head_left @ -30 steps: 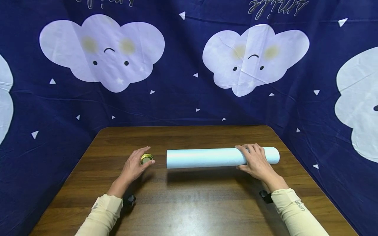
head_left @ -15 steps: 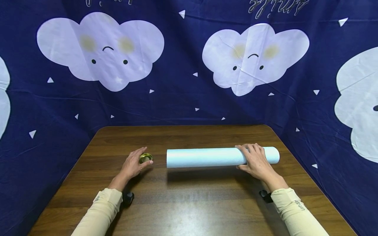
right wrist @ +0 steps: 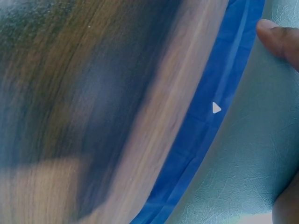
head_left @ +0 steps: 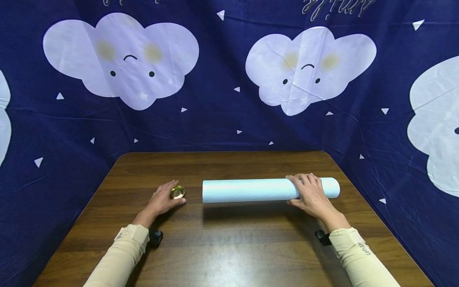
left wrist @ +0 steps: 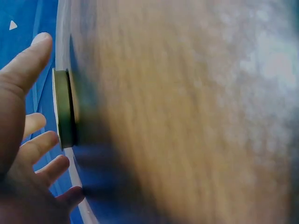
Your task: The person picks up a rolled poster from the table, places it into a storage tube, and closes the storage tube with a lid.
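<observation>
Hidden: left hand (head_left: 159,201) covers the near-left edge of the gold lid (head_left: 177,192); whether the loosely spread fingers touch it, cannot tell.
Roll: pale blue, smooth cylinder (head_left: 251,190), mid-counter (head_left: 233,243); right hand (head_left: 312,196) fingers curl over its right end.
Counter: dark wood grain.

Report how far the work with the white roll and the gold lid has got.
Done: the long white rolled-up sheet lies on its side on the brown wooden table, and the small round gold metal lid sits flat beside its left end, apart from it. In hand: the right hand wraps over the roll near its right end; the left hand cups the lid. Left: both are unlifted, and no grip has brought them together.
</observation>
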{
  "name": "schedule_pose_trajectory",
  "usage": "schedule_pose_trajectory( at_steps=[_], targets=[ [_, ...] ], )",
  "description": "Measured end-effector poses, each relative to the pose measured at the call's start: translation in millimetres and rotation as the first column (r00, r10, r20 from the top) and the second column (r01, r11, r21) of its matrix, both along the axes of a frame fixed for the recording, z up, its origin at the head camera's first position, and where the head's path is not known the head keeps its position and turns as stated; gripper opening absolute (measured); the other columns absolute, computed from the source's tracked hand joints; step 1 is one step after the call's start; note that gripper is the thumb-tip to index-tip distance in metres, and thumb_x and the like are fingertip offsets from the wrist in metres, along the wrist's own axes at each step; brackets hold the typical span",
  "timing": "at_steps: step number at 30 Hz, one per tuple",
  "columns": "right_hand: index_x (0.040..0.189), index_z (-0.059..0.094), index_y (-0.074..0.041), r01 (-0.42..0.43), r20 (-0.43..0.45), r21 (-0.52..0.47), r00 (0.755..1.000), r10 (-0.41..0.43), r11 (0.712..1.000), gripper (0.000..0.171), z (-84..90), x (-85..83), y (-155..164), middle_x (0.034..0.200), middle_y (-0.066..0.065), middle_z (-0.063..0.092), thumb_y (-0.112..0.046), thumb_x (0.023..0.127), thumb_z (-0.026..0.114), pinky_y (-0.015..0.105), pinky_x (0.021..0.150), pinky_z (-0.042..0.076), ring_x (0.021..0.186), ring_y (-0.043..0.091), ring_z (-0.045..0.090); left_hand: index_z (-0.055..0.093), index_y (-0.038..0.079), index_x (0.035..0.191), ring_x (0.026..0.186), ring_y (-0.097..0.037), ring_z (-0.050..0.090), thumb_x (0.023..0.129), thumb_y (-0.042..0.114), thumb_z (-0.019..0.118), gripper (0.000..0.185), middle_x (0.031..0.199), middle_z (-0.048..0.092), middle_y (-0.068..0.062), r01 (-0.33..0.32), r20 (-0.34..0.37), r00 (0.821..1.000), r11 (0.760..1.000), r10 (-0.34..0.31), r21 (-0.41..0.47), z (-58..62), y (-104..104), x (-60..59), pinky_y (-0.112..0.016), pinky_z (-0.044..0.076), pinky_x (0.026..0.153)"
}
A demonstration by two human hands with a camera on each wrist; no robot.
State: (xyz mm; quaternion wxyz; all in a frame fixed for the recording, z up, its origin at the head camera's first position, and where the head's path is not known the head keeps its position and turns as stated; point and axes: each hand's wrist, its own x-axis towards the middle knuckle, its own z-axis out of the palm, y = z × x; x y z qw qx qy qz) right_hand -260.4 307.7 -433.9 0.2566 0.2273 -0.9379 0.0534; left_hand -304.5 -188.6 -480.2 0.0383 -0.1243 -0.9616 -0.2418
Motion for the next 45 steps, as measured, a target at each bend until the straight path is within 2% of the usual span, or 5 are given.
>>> schedule_pose_trajectory(
  at_steps=[15,32,45],
  targets=[
    [0.132,0.048,-0.016,0.017,0.035,-0.002,0.999,-0.016,1.0,0.083,-0.6,2.1,0.7,0.115,0.014,0.056,-0.037,0.061,0.087,0.058,0.096,0.031,0.105,0.037,0.048,0.036,-0.004,0.141,0.132,-0.049,0.033,0.08,0.043,0.07,0.084,0.146,0.037,-0.027,0.007,0.017,1.0,0.997,-0.006,-0.081,-3.8,-3.2,-3.4,-0.065,0.031,0.102],
    [0.131,0.048,-0.017,0.015,0.023,-0.01,1.0,-0.015,1.0,0.083,-3.9,2.6,2.3,0.114,0.014,0.057,-0.038,0.061,0.087,0.059,0.096,0.031,0.104,0.038,0.049,0.044,-0.003,0.135,0.131,-0.049,0.035,0.082,0.04,0.069,0.072,0.144,0.04,-0.027,0.0,0.004,1.0,0.996,0.0,-0.094,-2.6,-1.4,-5.5,-0.064,0.033,0.101],
    [0.131,0.049,-0.016,0.005,0.005,-0.008,1.0,-0.005,1.0,0.083,-6.4,1.0,2.5,0.113,0.014,0.057,-0.037,0.06,0.087,0.058,0.095,0.032,0.103,0.037,0.049,0.045,-0.001,0.134,0.131,-0.049,0.036,0.082,0.041,0.069,0.071,0.144,0.04,-0.026,-0.026,0.022,0.999,0.994,0.028,-0.102,-1.8,-1.4,-4.0,-0.064,0.033,0.101]
  ],
)
